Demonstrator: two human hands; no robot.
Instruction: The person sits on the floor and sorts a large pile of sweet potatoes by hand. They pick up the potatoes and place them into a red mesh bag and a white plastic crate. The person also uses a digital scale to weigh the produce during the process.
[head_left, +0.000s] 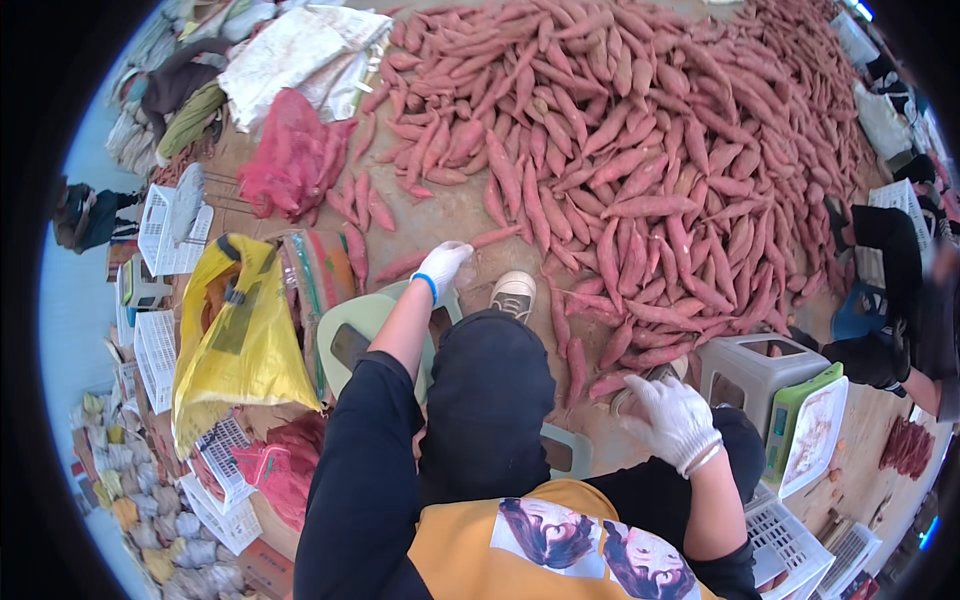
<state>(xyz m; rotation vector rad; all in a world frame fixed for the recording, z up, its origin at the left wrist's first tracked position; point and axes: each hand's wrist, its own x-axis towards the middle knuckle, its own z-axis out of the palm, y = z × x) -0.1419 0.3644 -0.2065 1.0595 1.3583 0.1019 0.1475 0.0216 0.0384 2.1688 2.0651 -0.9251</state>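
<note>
My left hand, in a white knit glove with a blue band at the wrist, is at the near left edge of a large heap of red-skinned sweet potatoes. Its fingertips meet the end of one slim sweet potato; whether they grip it is not clear. A second sweet potato lies just left of this hand. My right hand, also white-gloved, is raised near the heap's lower edge beside a grey plastic stool, fingers apart, nothing seen in it.
A green stool and yellow sack are at left, with a red mesh bag beyond. On the right are a grey stool, a green scale with a white tray, and a white crate. A co-worker's dark-clothed legs show at far right.
</note>
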